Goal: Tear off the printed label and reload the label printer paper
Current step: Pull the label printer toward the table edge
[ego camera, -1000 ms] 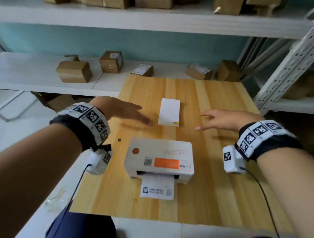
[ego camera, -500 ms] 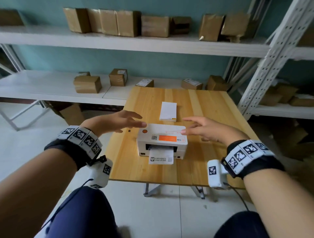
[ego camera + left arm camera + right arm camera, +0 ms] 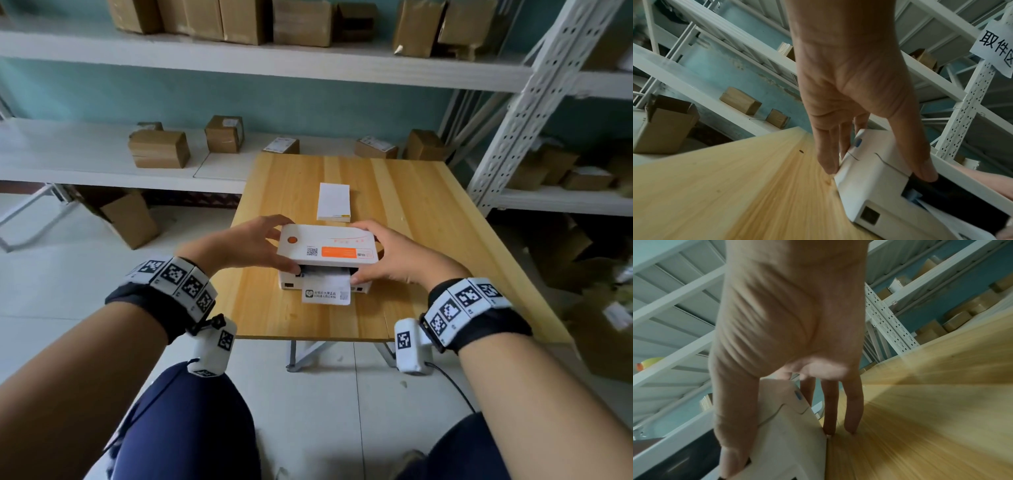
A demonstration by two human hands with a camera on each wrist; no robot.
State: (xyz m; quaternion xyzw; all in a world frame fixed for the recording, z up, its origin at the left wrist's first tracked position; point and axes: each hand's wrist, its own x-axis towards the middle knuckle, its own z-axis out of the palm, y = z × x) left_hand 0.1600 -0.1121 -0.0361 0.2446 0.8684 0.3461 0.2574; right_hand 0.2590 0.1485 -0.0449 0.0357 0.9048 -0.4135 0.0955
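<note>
A: What has just changed on your side?

B: A second ago my hands hovered over the surface; now both hold the printer at centre frame. My left hand pinches its left side, thumb at the slot and fingers behind. My right hand curls round the right side likewise.

A: And the lid?

B: The lid is tilted up off the base, so I judge I've begun opening it for reloading.

A: The label?

B: The label is not torn off; it hangs from the front slot, just below centre.

A: Count things, near to far.

B: One printer, one label, then one paper stack just above the printer. Boxes on the shelf beyond; I won't count them, some are blurred.
</note>
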